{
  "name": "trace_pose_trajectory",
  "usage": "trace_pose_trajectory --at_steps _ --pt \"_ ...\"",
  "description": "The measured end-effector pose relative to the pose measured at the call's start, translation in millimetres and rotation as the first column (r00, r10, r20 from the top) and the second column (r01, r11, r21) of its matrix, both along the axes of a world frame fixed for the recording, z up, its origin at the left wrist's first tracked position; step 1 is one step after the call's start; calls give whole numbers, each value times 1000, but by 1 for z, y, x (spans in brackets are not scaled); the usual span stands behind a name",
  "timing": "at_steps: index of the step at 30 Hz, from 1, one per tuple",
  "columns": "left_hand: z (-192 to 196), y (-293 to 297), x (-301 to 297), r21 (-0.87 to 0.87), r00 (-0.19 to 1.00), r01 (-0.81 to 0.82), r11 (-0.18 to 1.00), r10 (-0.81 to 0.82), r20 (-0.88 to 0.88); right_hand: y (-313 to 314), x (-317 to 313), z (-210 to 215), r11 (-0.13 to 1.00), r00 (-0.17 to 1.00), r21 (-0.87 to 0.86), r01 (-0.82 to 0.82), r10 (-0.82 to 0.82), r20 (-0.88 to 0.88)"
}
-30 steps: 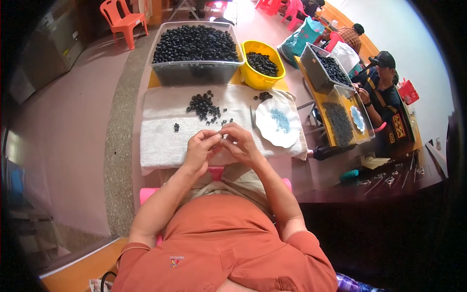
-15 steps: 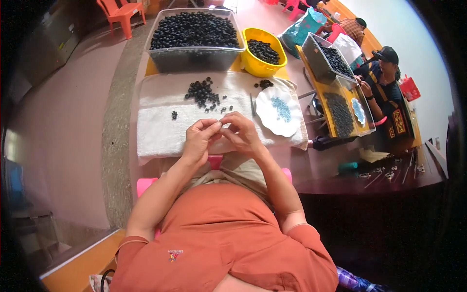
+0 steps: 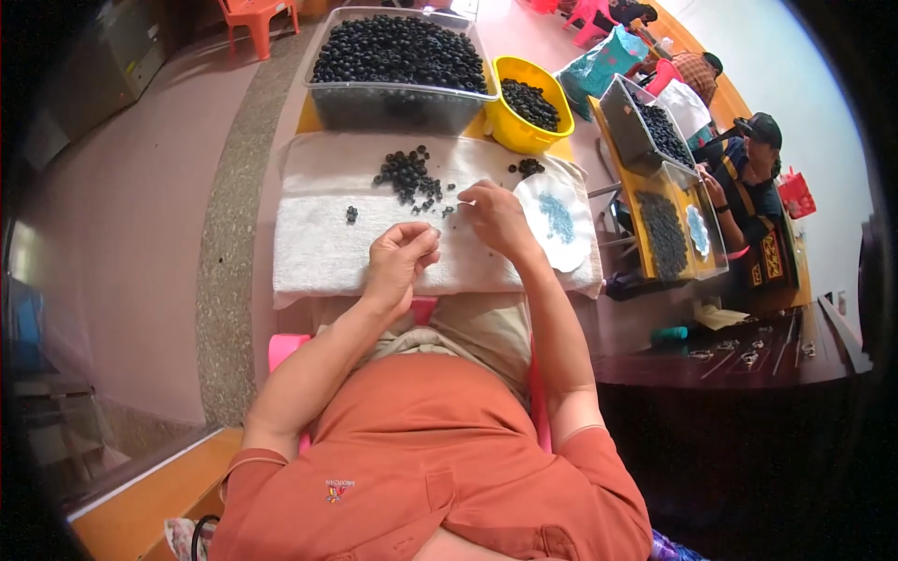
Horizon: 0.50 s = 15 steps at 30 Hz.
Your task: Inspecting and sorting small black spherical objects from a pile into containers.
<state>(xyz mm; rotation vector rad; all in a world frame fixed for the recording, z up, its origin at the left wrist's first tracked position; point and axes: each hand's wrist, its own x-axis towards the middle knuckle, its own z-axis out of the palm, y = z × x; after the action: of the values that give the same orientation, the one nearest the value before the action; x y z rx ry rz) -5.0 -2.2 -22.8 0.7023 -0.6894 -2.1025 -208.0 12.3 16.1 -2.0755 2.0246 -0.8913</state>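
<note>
My left hand (image 3: pixel 404 260) hovers over the near part of the white cloth (image 3: pixel 318 252), thumb and fingertips pinched together. Whatever sits in that pinch is too small to make out. Further forward, my right hand (image 3: pixel 498 217) is between the loose black beads (image 3: pixel 409 175) and the scalloped white plate (image 3: pixel 575 234). Its fingers are bent and drawn together, and their grip is partly hidden. On the plate lies a patch of tiny light-blue beads (image 3: pixel 557 221). A small black cluster (image 3: pixel 352 214) rests apart at the left.
At the back stand a clear bin of black beads (image 3: pixel 412 107) and a yellow tub (image 3: pixel 524 138). Dark pieces (image 3: pixel 530 166) lie behind the plate. To the right, a co-worker (image 3: pixel 748 178) sits at another table with bins. An orange chair (image 3: pixel 257 17) is far left.
My hands were together at the cloth's middle; now they are apart. The right one has gone forward and right toward the plate, while the left stays pinched. The view has shifted slightly.
</note>
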Motion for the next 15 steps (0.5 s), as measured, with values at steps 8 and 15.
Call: trace_pose_trajectory --at_steps 8,15 --pt "4 2 0 10 1000 -6 1000 5 10 -12 4 -1 997 996 66 26 -20 -88" --pt "0 -1 0 13 1000 -2 1000 1 17 -2 -2 11 997 991 46 54 -48 -124"
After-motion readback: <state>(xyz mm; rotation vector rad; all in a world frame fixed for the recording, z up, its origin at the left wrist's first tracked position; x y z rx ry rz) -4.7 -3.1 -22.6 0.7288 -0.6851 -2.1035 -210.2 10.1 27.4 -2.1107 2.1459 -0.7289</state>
